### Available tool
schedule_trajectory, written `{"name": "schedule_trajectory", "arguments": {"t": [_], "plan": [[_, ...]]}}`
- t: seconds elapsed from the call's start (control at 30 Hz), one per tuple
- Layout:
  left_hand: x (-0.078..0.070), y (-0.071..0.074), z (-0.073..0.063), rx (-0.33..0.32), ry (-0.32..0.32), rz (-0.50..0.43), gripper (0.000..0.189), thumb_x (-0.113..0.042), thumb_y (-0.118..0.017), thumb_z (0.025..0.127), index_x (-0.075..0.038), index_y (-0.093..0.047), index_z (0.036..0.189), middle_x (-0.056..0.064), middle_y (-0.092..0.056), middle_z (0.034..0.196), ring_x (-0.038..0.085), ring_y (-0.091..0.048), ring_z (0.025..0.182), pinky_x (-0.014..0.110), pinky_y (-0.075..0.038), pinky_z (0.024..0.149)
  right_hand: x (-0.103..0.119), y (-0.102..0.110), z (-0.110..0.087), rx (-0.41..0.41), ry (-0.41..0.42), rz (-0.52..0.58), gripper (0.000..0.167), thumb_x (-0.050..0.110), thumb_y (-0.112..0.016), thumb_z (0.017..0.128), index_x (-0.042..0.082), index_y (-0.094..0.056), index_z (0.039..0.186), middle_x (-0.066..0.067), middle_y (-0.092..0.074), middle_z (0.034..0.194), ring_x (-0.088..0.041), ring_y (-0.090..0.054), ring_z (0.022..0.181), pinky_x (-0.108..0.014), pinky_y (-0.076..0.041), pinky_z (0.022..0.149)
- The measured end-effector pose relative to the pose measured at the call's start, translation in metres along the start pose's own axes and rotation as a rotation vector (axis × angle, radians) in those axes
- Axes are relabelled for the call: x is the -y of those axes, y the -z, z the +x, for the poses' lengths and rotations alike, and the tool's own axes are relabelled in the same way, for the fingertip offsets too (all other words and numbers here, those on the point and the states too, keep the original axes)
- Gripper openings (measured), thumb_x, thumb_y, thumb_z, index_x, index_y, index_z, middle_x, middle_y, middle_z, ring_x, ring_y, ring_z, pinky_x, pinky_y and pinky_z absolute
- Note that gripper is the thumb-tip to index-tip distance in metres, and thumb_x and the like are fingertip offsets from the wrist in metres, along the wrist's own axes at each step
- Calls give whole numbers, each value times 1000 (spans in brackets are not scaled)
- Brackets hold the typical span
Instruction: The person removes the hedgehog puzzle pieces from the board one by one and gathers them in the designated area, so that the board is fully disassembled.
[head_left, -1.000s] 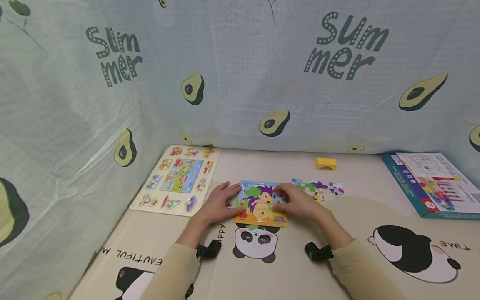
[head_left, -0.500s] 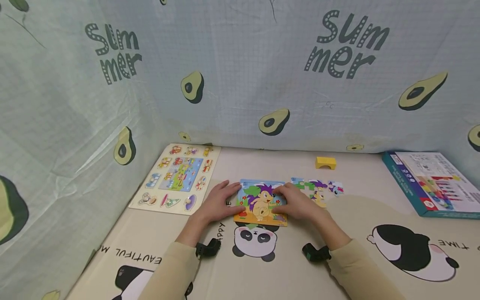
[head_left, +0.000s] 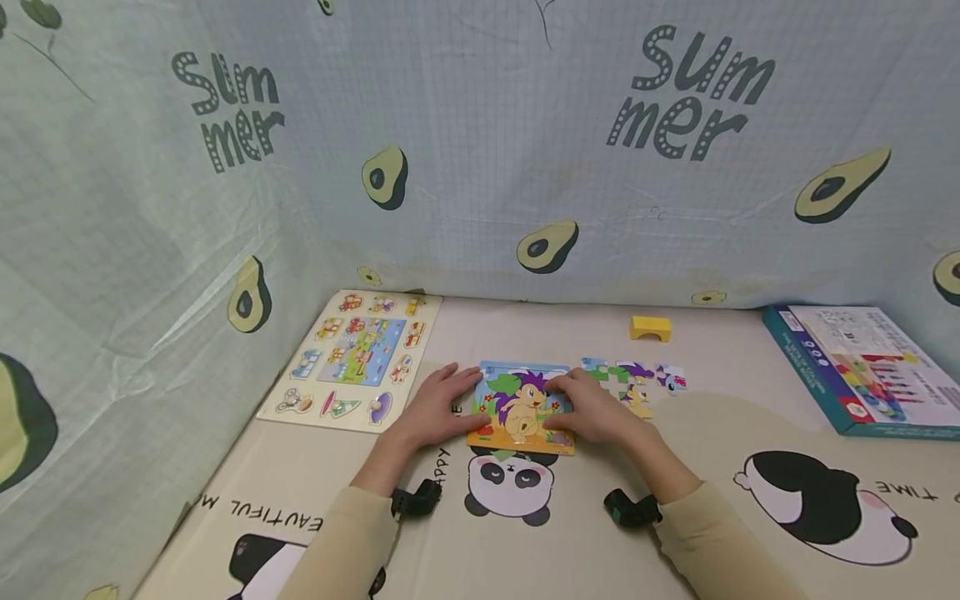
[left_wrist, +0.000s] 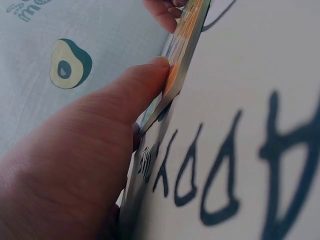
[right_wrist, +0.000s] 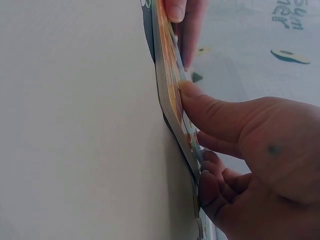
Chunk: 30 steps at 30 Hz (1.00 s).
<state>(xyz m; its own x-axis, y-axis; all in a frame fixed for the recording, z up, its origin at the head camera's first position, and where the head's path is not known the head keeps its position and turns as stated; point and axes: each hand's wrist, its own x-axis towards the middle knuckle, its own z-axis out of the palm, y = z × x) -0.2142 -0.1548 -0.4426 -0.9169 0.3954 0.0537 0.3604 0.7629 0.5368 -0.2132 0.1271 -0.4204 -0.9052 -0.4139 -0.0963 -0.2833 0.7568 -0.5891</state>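
A hedgehog jigsaw puzzle lies in its shallow board before me. My left hand rests along the board's left side, its fingers extended near the upper corner and its thumb on the lower left face. My right hand holds the right side; in the right wrist view its thumb presses on the picture while other fingers curl by the edge. Several loose jigsaw pieces lie just beyond the right hand. In the left wrist view the left thumb meets the board's edge, with most fingers hidden.
A peg puzzle board lies at the back left. A yellow arch block stands near the back curtain. To the right is a flat teal-edged box. The tabletop cover has printed pandas and letters.
The right hand has shifted slightly, its thumb and index finger settling lower on the puzzle's right side. The left hand stays at the board's left side. The loose pieces have not moved.
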Motion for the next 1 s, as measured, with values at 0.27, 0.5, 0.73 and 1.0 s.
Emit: {"name": "schedule_trajectory", "arguments": {"t": [0.27,0.5,0.73,1.0], "plan": [[1,0,1,1,-6,9,78,-49,-75,86,-16,-50,151,1,-44,156,30,-21,151,52,-24,118,0,0,0,-29,24,24,50,21,-80,89,7,-61,132,-11,-49,120,-28,-47,112,-48,-46,101],[0,1,1,0,-8,2,78,-49,-75,86,-16,-50,151,1,-43,156,30,-21,150,53,-24,118,-1,2,1,-61,40,82,35,13,-74,93,8,-62,125,-5,-60,113,-24,-54,101,-44,-50,96],[0,0,1,1,-5,2,78,-49,-75,86,-16,-50,151,1,-43,157,30,-20,151,53,-24,118,-1,2,1,-65,40,124,26,9,-70,96,12,-64,121,-2,-63,107,-23,-56,97,-43,-52,92],[1,-1,1,4,1,9,78,-50,-75,86,-16,-49,152,0,-43,157,29,-21,151,53,-24,118,-3,2,1,-66,62,132,23,10,-67,97,11,-66,120,-4,-65,111,-24,-58,99,-46,-52,95]]}}
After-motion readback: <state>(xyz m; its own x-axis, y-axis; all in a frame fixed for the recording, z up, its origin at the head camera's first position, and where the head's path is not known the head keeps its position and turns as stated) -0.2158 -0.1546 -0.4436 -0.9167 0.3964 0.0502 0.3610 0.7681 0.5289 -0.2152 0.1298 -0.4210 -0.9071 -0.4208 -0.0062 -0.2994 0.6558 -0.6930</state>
